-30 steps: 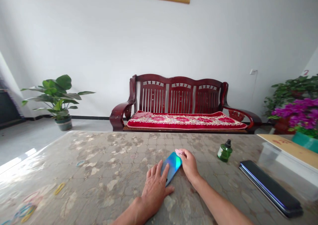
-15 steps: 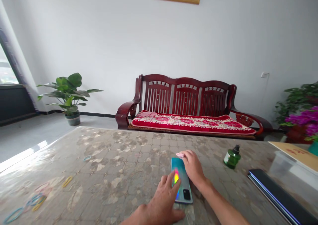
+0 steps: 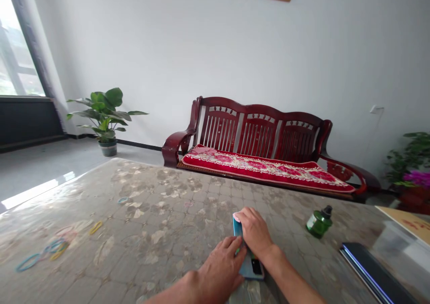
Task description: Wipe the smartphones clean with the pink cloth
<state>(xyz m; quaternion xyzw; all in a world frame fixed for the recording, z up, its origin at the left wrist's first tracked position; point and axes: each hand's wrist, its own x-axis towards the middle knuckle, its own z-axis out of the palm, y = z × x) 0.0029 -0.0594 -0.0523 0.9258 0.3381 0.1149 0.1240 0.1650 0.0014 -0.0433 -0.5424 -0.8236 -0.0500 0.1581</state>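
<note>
A smartphone (image 3: 247,271) with a shiny blue-green back lies face down on the table, its dark camera block at the near right corner. My left hand (image 3: 222,261) is on its near left part, fingers over the back and edge, holding it against the table. My right hand (image 3: 255,230) covers the far right part with bent fingers closed on a small pale pink cloth (image 3: 237,216). The cloth shows at the phone's far end; most of it is hidden under the fingers. Both hands hide much of the phone's middle.
The patterned table (image 3: 161,232) bears a green bottle (image 3: 320,222) with a black cap, a dark flat case (image 3: 376,268) and a clear box (image 3: 398,243) at right. Rubber bands (image 3: 55,249) lie at left. A wooden bench (image 3: 258,134) stands beyond.
The view has shifted, so the room sits further right. My left hand has settled onto the phone beside my right hand. My right hand with the cloth now covers more of the phone.
</note>
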